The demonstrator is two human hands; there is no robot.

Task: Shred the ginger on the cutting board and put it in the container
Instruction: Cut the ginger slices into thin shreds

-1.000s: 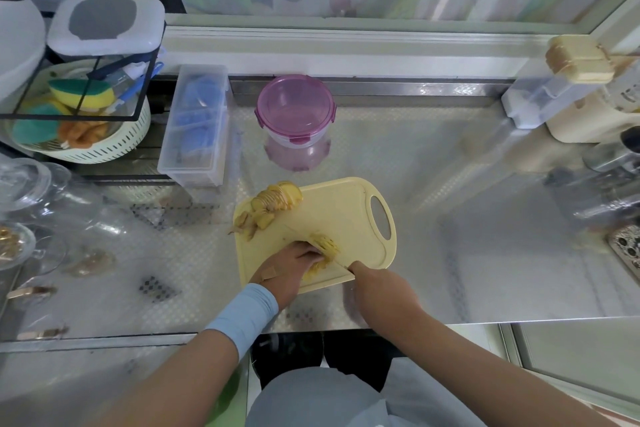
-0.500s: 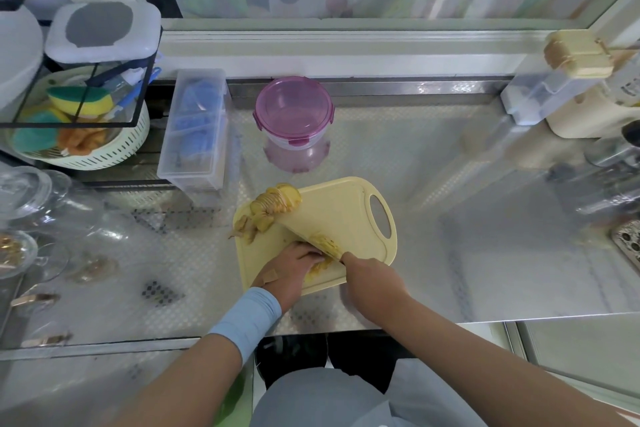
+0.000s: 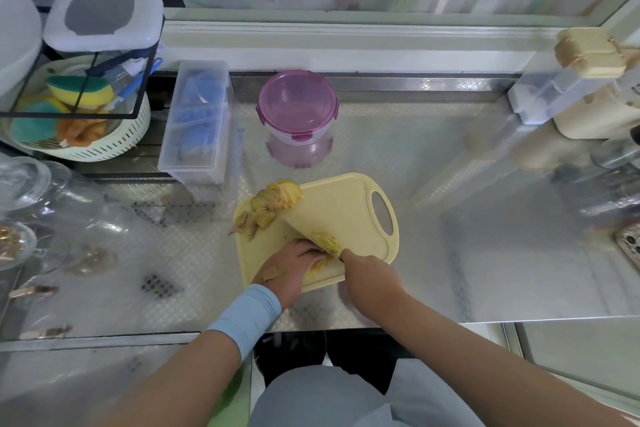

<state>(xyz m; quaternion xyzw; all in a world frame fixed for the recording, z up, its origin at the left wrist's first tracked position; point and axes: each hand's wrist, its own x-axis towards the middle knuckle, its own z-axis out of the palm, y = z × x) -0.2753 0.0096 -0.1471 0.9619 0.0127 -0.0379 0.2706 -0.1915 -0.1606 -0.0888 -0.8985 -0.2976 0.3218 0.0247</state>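
Note:
A pale yellow cutting board lies on the steel counter. A pile of sliced ginger sits at its far left corner. My left hand rests at the board's near edge, its curled fingers holding down a small heap of ginger. My right hand grips a knife whose wide blade runs up and left across the board, right beside my left fingers. Ginger shreds cling to the blade. The round container with a purple lid stands closed behind the board.
A clear plastic box stands left of the container. A wire rack with sponges and a white basket fills the far left, with glass lids in front. Bottles and a cream dispenser crowd the right. The counter's front edge is just below my hands.
My right hand has moved a little forward and left with the knife, closing on my left fingers. My left hand stays on the ginger.

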